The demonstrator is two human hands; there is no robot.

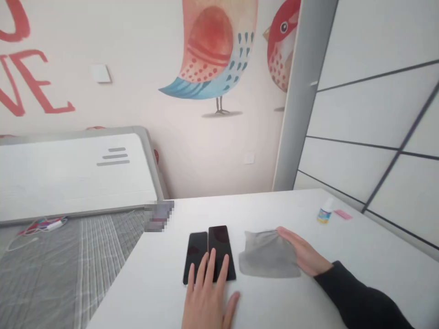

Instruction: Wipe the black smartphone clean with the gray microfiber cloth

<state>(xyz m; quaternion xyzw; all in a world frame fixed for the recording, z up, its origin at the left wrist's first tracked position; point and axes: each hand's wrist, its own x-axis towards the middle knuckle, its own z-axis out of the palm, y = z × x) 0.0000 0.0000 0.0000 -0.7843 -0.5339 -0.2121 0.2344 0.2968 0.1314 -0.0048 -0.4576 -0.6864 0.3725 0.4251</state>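
Two black phones lie side by side on the white table, a smaller phone on the left and a larger phone on the right. My left hand rests with spread fingers over their lower halves, fingertips on the dark screens. To their right, my right hand grips a thin grey cloth by its upper right edge. The cloth hangs down toward the tabletop; whether its lower edge touches the table I cannot tell.
Near the table's right edge stand a small white bottle with a colourful label and a flat pink item. A blurred-out object lies at the far left corner. Beyond are a bed, a painted wall and panelled doors.
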